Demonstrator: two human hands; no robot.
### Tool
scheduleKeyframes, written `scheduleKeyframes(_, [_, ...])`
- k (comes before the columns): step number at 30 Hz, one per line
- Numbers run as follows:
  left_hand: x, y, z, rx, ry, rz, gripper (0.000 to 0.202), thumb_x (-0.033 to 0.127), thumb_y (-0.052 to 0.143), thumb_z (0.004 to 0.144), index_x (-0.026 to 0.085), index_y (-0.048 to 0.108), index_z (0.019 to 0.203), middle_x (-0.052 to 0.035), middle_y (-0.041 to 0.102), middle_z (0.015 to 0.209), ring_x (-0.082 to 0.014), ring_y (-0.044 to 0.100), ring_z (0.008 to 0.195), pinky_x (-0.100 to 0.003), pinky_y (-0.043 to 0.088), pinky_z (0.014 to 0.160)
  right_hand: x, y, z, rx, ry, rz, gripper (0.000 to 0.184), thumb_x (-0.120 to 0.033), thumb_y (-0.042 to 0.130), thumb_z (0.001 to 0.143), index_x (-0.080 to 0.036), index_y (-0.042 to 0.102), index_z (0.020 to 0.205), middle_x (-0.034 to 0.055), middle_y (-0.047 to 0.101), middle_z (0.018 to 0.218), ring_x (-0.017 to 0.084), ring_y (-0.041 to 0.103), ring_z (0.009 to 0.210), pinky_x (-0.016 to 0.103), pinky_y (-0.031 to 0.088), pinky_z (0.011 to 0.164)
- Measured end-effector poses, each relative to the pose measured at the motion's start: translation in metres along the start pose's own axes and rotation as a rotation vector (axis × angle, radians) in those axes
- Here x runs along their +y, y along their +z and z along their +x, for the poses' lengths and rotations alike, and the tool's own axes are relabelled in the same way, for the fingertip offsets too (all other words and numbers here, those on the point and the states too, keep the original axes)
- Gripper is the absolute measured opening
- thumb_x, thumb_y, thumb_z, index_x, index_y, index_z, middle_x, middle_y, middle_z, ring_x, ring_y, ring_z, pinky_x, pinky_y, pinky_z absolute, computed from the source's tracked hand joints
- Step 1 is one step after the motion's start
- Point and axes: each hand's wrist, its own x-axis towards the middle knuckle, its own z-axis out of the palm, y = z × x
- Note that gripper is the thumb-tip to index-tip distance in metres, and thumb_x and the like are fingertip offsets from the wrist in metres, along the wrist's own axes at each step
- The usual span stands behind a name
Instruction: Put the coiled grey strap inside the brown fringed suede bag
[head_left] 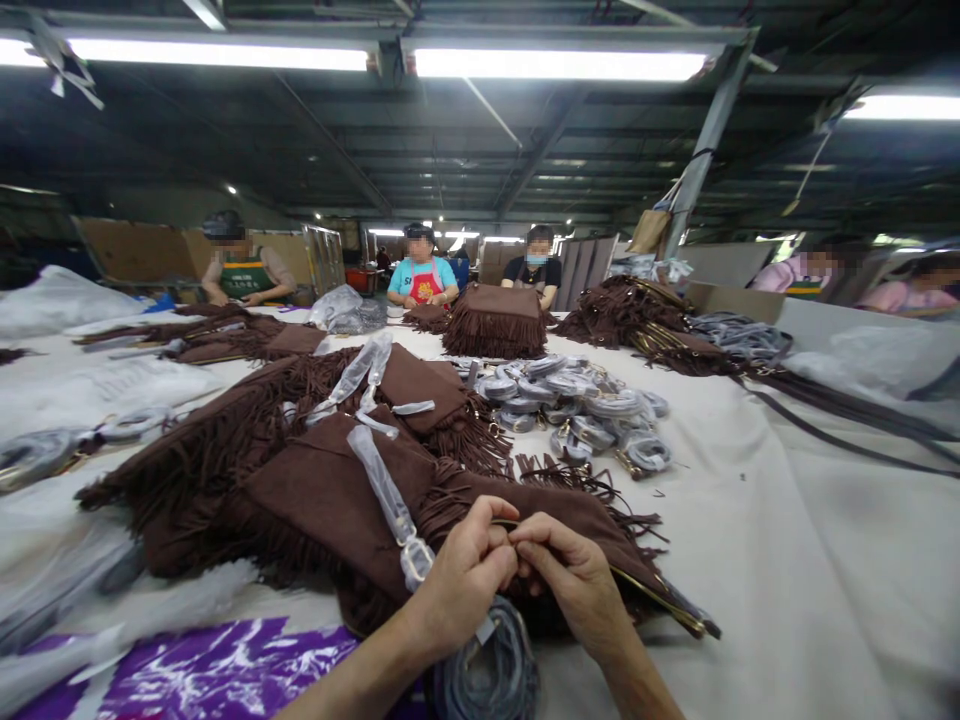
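A brown fringed suede bag (577, 520) lies on the white table right in front of me. My left hand (461, 580) and my right hand (574, 575) meet at its top edge, both with fingers pinched together on the bag's rim near its zipper. A plastic-wrapped strap (390, 500) lies across the neighbouring brown bag (322, 500) and ends by my left wrist. A coiled strap in a clear bag (491, 675) sits under my forearms.
More brown fringed bags (495, 320) are piled across the white table (787, 560). A heap of bagged coiled straps (592, 405) lies beyond. Purple plastic (217, 670) lies at the near left. Several other people (422, 270) sit at the far side.
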Motion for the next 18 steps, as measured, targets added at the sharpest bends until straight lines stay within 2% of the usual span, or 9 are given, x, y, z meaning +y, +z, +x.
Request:
scheduleKeyframes(6, [-0.0064,-0.003,0.0032,0.032,-0.001,-0.025,0.026,0.02,0.05,0.079,0.017,0.044,0.104,0.0092,0.045,0.056,-0.0078,0.039,0.051,-0.02,0.032,0.052,0.0039,-0.0008,-0.0007,-0.025,-0.099,-0.108,0.02,-0.035,0.062,0.091,-0.022,0.069,0.079,-0.0005,0.056,0.069,0.014,0.052,0.057,0.023,0.043,0.048])
scheduleKeyframes(10, [-0.0043,-0.0046,0.0053,0.034,-0.02,-0.049,0.024,0.026,0.052,0.08,0.017,0.044,0.102,0.01,0.045,0.054,-0.0065,0.034,0.045,-0.02,0.027,0.048,0.0033,-0.0008,-0.0013,-0.047,-0.105,-0.154,0.02,-0.032,0.057,0.093,-0.022,0.067,0.079,-0.0006,0.056,0.07,0.014,0.051,0.058,0.024,0.042,0.051])
scheduleKeyframes(16, [-0.0054,0.0005,0.0018,0.075,-0.008,-0.021,0.02,0.019,0.048,0.08,0.017,0.047,0.099,0.009,0.047,0.054,-0.0059,0.034,0.043,-0.02,0.027,0.047,0.0032,0.0049,-0.0011,0.033,-0.245,-0.251,0.018,-0.025,0.057,0.093,-0.023,0.066,0.077,-0.0002,0.059,0.073,0.015,0.055,0.066,0.025,0.043,0.061])
scheduleKeyframes(18, [-0.0066,0.0018,0.001,0.084,-0.003,-0.034,0.018,0.02,0.049,0.08,0.017,0.048,0.098,0.0089,0.046,0.054,-0.0057,0.034,0.043,-0.02,0.027,0.046,0.0026,0.0061,-0.0013,0.023,-0.259,-0.257,0.019,-0.024,0.056,0.094,-0.023,0.065,0.077,-0.0001,0.06,0.074,0.016,0.056,0.067,0.025,0.043,0.063])
